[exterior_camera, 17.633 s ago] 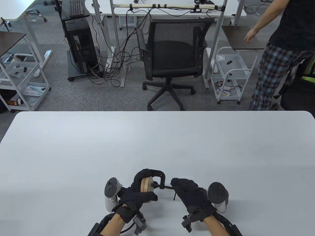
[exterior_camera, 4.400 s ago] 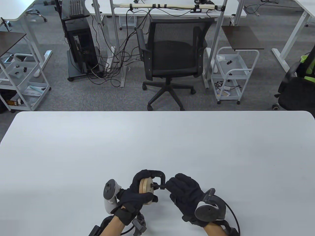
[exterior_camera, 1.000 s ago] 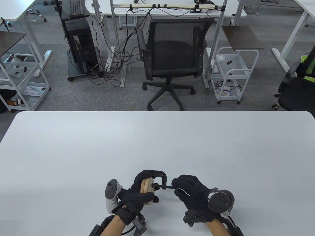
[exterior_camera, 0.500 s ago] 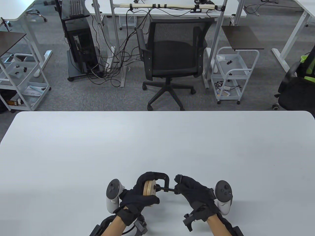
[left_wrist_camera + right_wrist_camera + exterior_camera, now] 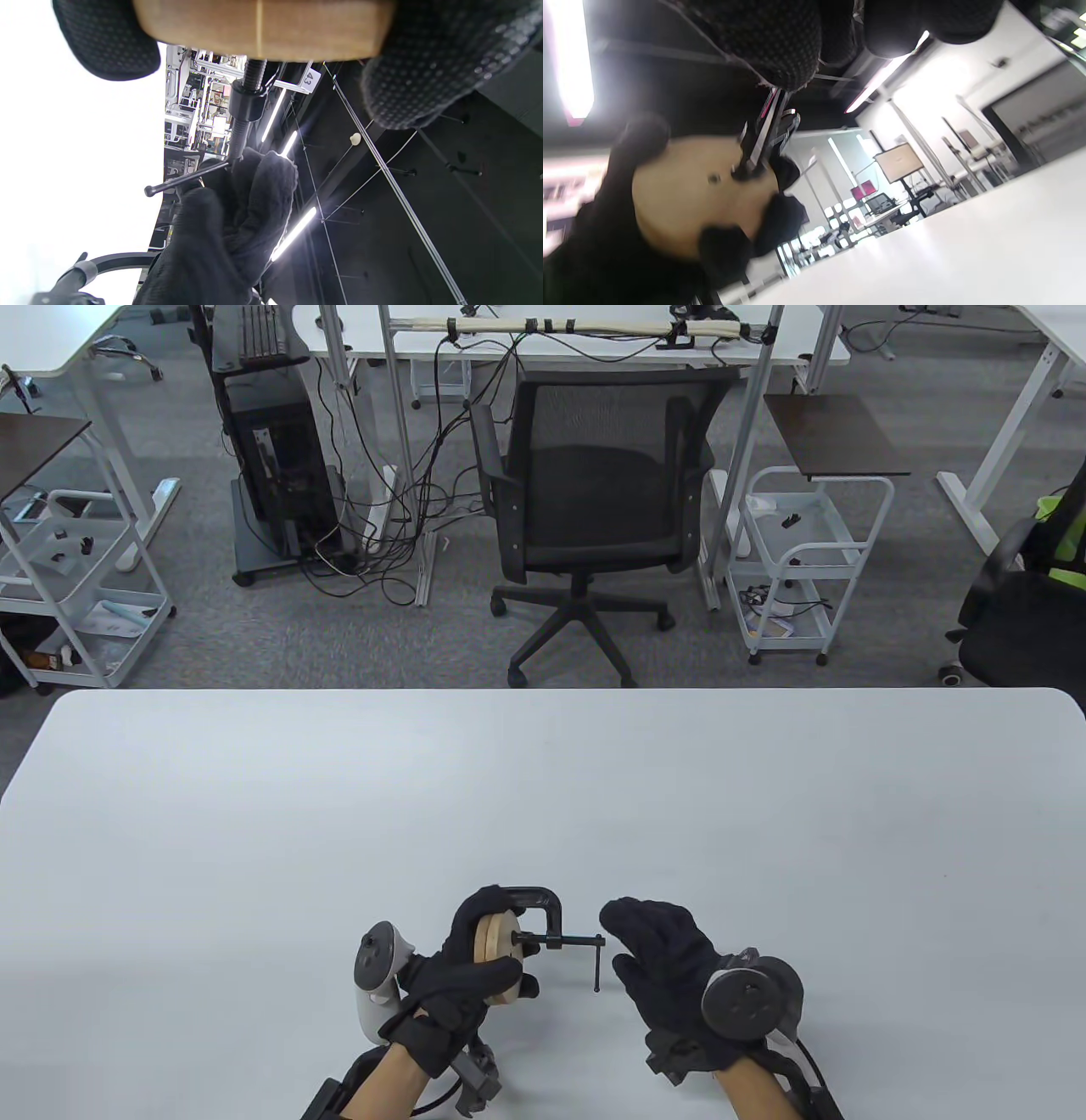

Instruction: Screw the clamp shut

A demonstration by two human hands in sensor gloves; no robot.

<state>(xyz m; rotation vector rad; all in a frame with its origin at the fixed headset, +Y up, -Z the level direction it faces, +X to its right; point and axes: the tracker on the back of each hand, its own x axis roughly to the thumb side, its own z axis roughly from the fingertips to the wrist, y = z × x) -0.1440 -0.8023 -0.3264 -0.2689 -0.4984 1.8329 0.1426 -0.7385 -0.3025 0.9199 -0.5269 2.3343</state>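
Note:
A black C-clamp [image 5: 543, 902] sits over two stacked wooden discs [image 5: 495, 940], just above the table. My left hand [image 5: 462, 976] grips the discs and the clamp frame from the left. The screw [image 5: 564, 941] points right and its pad presses on the disc face. The T-handle bar [image 5: 598, 964] hangs down from the screw's end. My right hand [image 5: 657, 950] is beside the handle with its fingers loose; I cannot tell if they touch it. In the left wrist view the discs [image 5: 263, 27], the screw [image 5: 244, 110] and the right hand [image 5: 237, 220] show. The right wrist view shows the disc face [image 5: 683, 199].
The white table [image 5: 543, 797] stretches ahead of the hands. A black office chair [image 5: 594, 509] stands beyond its far edge, with white carts [image 5: 797, 560] and desks on the grey carpet.
My right hand has let go of the handle and drawn slightly to the right, turning palm down. The handle bar now hangs down. My left hand has shifted the clamp a little left and up.

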